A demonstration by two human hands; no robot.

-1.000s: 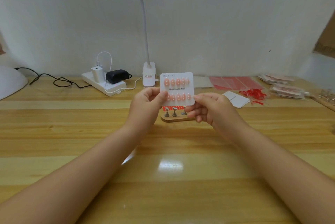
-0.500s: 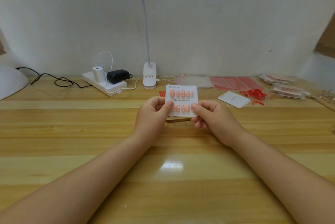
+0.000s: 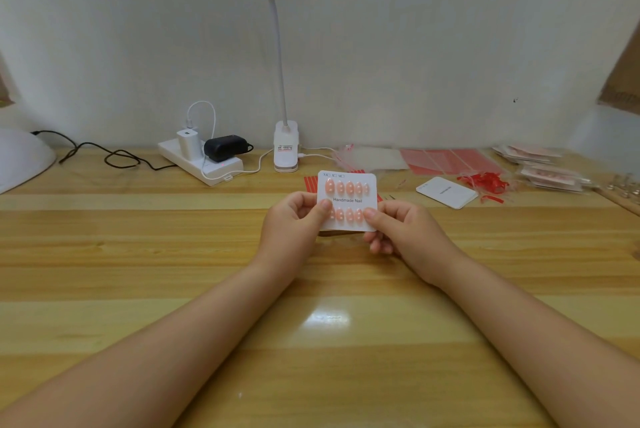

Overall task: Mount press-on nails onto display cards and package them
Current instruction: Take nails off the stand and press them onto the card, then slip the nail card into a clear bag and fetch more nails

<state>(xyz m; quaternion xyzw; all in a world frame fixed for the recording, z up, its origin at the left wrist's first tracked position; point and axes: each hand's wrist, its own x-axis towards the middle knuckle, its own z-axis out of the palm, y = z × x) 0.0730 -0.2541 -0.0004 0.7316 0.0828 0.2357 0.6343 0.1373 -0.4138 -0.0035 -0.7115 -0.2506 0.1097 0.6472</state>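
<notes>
Head view: left hand (image 3: 294, 219) and right hand (image 3: 398, 226) pinch the display card (image 3: 347, 200) by its lower corners, lifted above the table (image 3: 138, 254), face up, likely to check the mounted nails (image 3: 349, 188).

Desk lamp (image 3: 286, 147); power strip (image 3: 201, 164); table (image 3: 138, 254)

The display card (image 3: 347, 200) stands upright above the table (image 3: 173, 254), between the left hand (image 3: 292, 219) and right hand (image 3: 398, 225); behind it stands the lamp base (image 3: 286, 147), with the power strip (image 3: 201, 164) to its left. A spare card (image 3: 446, 192) lies to the right, just before the flat bags (image 3: 450, 161).
</notes>
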